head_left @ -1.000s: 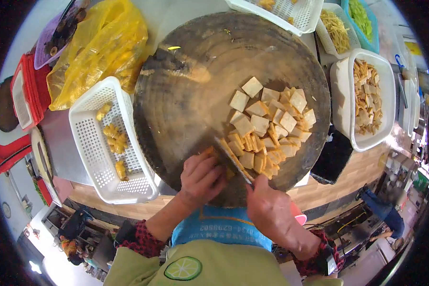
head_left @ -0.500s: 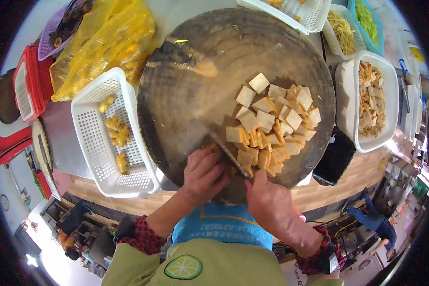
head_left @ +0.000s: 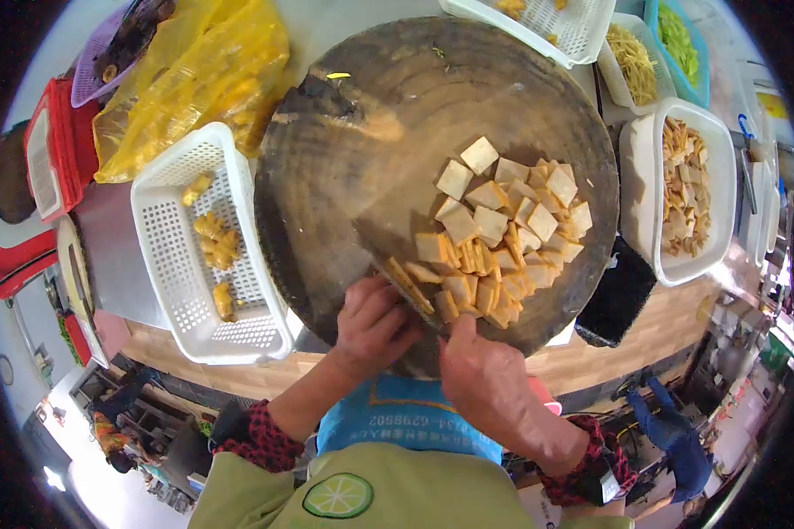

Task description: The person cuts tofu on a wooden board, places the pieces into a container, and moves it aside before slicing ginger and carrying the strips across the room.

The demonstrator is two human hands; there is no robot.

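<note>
My right hand [head_left: 490, 375] is closed round the handle of a cleaver [head_left: 376, 249], whose blade slants up and left over a round wooden chopping block [head_left: 344, 189]. Thin slices of tan-edged dried tofu [head_left: 408, 284] lie along the blade's right face. Just left of the blade, my left hand [head_left: 375, 322] rests on the block with its fingers curled; what lies under the fingertips is hidden. A heap of cut dried tofu [head_left: 512, 234], pale squares with tan edges, spreads right of the cleaver.
A white basket [head_left: 154, 264] with ginger pieces [head_left: 216, 242] stands left, below a yellow plastic bag [head_left: 194, 79]. On the right are a white tub [head_left: 640, 194] of tan strips [head_left: 686, 189] and a black container [head_left: 616, 295]. More baskets line the back. A person [head_left: 679, 441] is at far right.
The cleaver and my right hand have shifted slightly left. Slices now show against the blade's right face, between it and the heap. My left hand has barely moved.
</note>
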